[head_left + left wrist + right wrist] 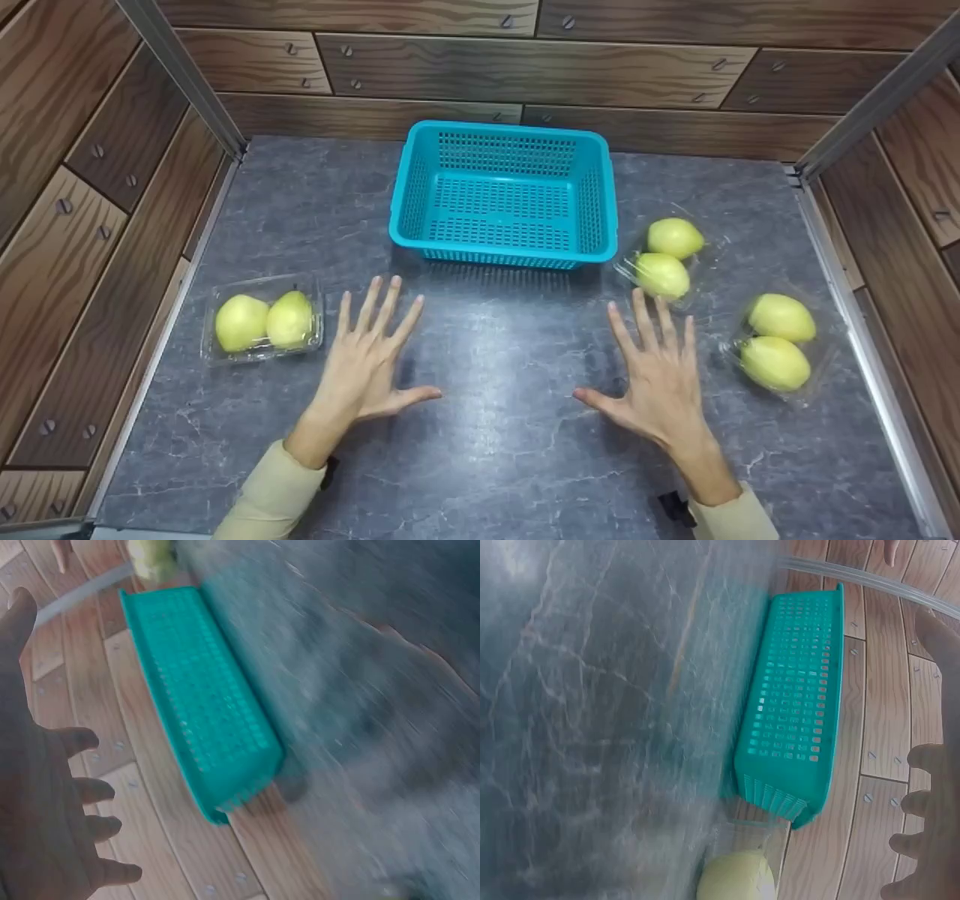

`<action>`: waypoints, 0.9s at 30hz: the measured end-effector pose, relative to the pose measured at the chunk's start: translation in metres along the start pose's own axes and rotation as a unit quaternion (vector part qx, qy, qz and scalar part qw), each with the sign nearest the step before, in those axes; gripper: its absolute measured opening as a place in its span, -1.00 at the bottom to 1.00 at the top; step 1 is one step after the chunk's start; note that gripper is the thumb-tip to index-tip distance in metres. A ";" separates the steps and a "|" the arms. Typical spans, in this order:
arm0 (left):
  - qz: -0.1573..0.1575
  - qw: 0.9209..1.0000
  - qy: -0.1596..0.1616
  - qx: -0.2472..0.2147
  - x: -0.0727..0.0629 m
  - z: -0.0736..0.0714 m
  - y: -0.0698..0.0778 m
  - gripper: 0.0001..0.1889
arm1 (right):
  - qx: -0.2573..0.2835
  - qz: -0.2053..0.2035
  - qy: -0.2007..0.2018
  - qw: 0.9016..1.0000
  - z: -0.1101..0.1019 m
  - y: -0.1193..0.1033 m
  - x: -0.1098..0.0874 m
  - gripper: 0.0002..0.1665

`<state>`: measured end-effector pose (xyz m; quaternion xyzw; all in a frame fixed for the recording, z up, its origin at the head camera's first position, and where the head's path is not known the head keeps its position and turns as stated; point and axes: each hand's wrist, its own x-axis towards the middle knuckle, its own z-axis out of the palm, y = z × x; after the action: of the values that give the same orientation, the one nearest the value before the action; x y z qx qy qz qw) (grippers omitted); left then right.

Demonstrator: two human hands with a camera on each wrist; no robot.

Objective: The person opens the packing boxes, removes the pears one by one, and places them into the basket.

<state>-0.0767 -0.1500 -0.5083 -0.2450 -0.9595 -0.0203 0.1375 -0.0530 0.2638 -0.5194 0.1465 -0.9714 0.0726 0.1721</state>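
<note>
Both hands hover with fingers spread and hold nothing. My left hand (pixel 364 367) is beside a clear plastic box (pixel 262 351) with two yellow-green pears (pixel 241 322) in it. My right hand (pixel 660 382) lies between two more clear packs, each with two of the same fruit: one pack's pear (pixel 663 275) is just beyond the fingertips, the other pack's pear (pixel 775 363) is off to the right. A blue-green plastic basket (pixel 502 255), with nothing in it, stands farther back between the hands. The left wrist view shows the basket (pixel 202 690) past the left fingers.
A grey marble-patterned tabletop (pixel 480 465) lies under everything. Wood-patterned panels (pixel 525 67) rise at the back and on both sides, with metal rails (pixel 870 360) along the table's side edges.
</note>
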 end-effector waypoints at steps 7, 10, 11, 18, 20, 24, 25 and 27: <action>-0.012 1.000 0.003 0.002 -0.016 0.013 -0.034 0.24 | 0.008 -0.004 -0.006 1.000 0.010 -0.007 0.003 0.50; -0.021 1.000 0.007 0.003 -0.025 0.018 -0.048 0.24 | 0.009 -0.009 -0.007 1.000 0.016 -0.011 0.006 0.49; -0.027 1.000 0.006 0.000 -0.028 0.019 -0.053 0.26 | 0.009 -0.013 -0.006 1.000 0.018 -0.013 0.007 0.49; -0.074 0.997 -0.024 -0.007 -0.052 0.021 -0.086 0.27 | 0.005 -0.043 0.008 0.999 0.032 -0.026 0.020 0.46; -0.088 0.996 -0.031 -0.009 -0.059 0.021 -0.095 0.27 | 0.005 -0.049 0.005 0.999 0.036 -0.028 0.026 0.46; -0.105 0.994 -0.025 -0.011 -0.071 0.024 -0.113 0.27 | 0.003 -0.057 -0.007 0.998 0.043 -0.034 0.038 0.46; -0.108 0.994 -0.021 -0.013 -0.073 0.025 -0.117 0.27 | 0.003 -0.060 -0.009 0.998 0.044 -0.036 0.041 0.46; -0.112 0.994 -0.012 -0.014 -0.079 0.027 -0.127 0.27 | 0.001 -0.066 -0.014 0.998 0.048 -0.040 0.046 0.46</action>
<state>-0.0775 -0.2951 -0.5519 -0.1380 -0.9821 -0.0459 0.1196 -0.0965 0.2048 -0.5441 0.2114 -0.9618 0.0597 0.1632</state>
